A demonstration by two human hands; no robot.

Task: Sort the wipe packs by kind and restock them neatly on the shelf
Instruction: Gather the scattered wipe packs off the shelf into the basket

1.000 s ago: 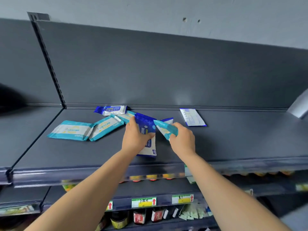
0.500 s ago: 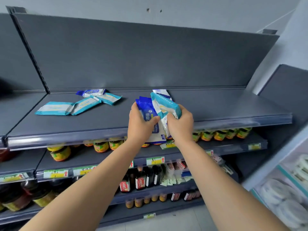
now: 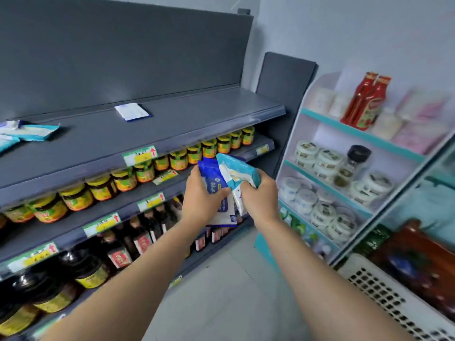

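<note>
My left hand (image 3: 202,200) grips a dark blue and white wipe pack (image 3: 216,193) in front of the lower shelves. My right hand (image 3: 261,200) grips a teal and white wipe pack (image 3: 237,169), which overlaps the blue one. Both packs are held off the shelf, below the grey top shelf (image 3: 172,129). A white pack with a blue edge (image 3: 132,112) lies flat near the back of that shelf. At its left end lie teal packs (image 3: 37,131) and a blue and white one (image 3: 9,124), partly cut off by the frame.
Jars with yellow labels (image 3: 177,159) fill the shelf below, dark sauce bottles (image 3: 115,249) the one under it. A white and teal rack (image 3: 344,168) with tubs and red bottles stands to the right. A white perforated crate (image 3: 394,301) sits at the lower right on the grey floor.
Both hands have pulled the two packs down and away from the top shelf. The view has swung right, bringing the white rack into sight.
</note>
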